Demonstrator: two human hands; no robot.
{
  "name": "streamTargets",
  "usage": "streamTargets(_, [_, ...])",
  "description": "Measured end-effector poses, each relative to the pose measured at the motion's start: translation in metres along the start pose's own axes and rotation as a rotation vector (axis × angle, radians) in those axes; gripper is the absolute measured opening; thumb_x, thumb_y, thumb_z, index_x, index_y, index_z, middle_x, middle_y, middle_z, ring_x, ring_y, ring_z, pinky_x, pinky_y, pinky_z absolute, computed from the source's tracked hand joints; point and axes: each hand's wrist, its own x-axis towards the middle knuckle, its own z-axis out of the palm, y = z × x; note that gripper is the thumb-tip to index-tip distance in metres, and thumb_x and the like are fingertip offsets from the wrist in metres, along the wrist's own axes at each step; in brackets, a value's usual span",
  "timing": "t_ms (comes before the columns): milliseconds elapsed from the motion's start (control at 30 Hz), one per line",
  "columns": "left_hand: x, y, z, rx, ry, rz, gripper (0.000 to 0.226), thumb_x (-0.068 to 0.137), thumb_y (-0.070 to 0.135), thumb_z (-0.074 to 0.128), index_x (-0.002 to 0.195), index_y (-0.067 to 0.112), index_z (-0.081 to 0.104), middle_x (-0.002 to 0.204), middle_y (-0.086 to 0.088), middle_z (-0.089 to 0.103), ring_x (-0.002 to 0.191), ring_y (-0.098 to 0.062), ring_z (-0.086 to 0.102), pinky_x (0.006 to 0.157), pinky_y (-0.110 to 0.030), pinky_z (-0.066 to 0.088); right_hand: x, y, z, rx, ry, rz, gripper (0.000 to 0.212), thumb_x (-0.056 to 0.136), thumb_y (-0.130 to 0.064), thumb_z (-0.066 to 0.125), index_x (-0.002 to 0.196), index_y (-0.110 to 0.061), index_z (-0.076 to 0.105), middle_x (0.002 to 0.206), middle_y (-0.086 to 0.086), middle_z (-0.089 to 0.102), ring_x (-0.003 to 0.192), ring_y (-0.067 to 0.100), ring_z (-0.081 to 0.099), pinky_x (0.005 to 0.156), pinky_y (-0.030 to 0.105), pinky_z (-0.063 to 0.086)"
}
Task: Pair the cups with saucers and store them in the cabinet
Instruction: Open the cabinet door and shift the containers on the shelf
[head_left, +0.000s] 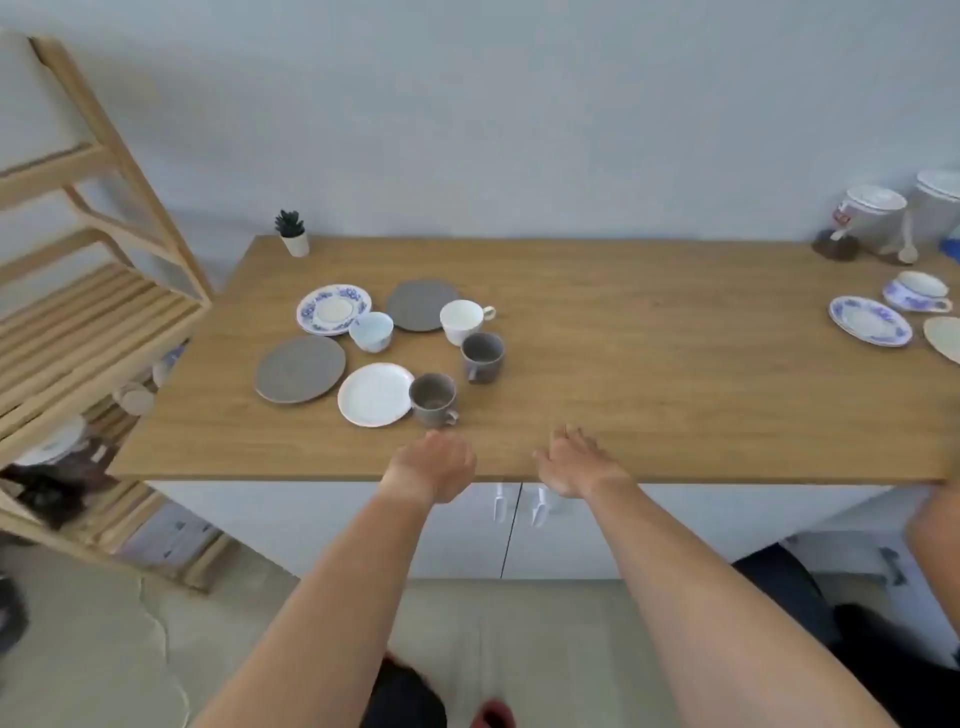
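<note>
On the wooden countertop (649, 364) lie a blue-patterned saucer (333, 309), two grey saucers (418, 305) (300, 369) and a white saucer (375, 394). Among them stand a pale blue cup (371, 331), a white cup (464, 321) and two grey cups (482, 356) (434, 399). My left hand (434, 467) hovers over the front edge just below the nearer grey cup, fingers loosely apart, holding nothing. My right hand (574, 462) rests open, palm down, at the front edge. Below are the white cabinet doors (467, 530), closed.
A wooden shelf rack (93, 322) stands at the left. A small potted plant (293, 232) sits at the back left. At the far right are a blue-patterned cup on a saucer (917, 291), another patterned saucer (870, 321), jars (870, 213) and another person's arm (935, 525).
</note>
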Motion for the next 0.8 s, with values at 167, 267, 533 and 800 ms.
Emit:
streamTargets(167, [0.004, 0.016, 0.059, -0.148, -0.09, -0.126, 0.038, 0.101, 0.022, 0.027, 0.106, 0.003, 0.06, 0.117, -0.018, 0.062, 0.107, -0.036, 0.058, 0.084, -0.041, 0.044, 0.014, 0.01, 0.042, -0.061, 0.043, -0.062, 0.07, 0.105, -0.042, 0.027, 0.157, -0.007, -0.003, 0.164, 0.015, -0.013, 0.152, 0.029, -0.011, 0.124, 0.042, -0.003])
streamTargets(267, [0.013, 0.02, 0.089, -0.171, -0.115, -0.2, 0.043, 0.103, 0.032, 0.026, 0.118, 0.004, 0.055, 0.123, -0.017, 0.06, 0.113, -0.035, 0.056, 0.093, -0.041, 0.041, 0.019, 0.018, 0.069, -0.044, 0.16, -0.115, 0.074, 0.104, -0.043, 0.033, 0.157, -0.01, -0.007, 0.164, 0.013, -0.018, 0.151, 0.027, -0.017, 0.124, 0.042, -0.008])
streamTargets(533, [0.068, 0.048, 0.135, -0.873, -0.171, -0.479, 0.044, 0.105, 0.035, 0.021, 0.13, 0.012, 0.049, 0.128, -0.013, 0.057, 0.114, -0.032, 0.053, 0.087, -0.035, 0.038, 0.035, 0.034, 0.1, -0.158, 0.321, -0.161, 0.1, 0.077, -0.023, 0.054, 0.158, -0.012, -0.004, 0.165, 0.014, -0.01, 0.152, 0.031, -0.012, 0.123, 0.045, -0.008])
streamTargets(800, [0.074, 0.047, 0.169, -1.071, -0.002, -0.488, 0.041, 0.105, 0.037, 0.026, 0.118, 0.012, 0.056, 0.118, -0.008, 0.063, 0.099, -0.023, 0.054, 0.083, -0.031, 0.036, 0.04, 0.037, 0.109, -0.168, 0.338, -0.178, 0.092, 0.084, -0.022, 0.048, 0.157, -0.015, -0.008, 0.164, 0.016, -0.014, 0.151, 0.034, -0.015, 0.122, 0.049, -0.009])
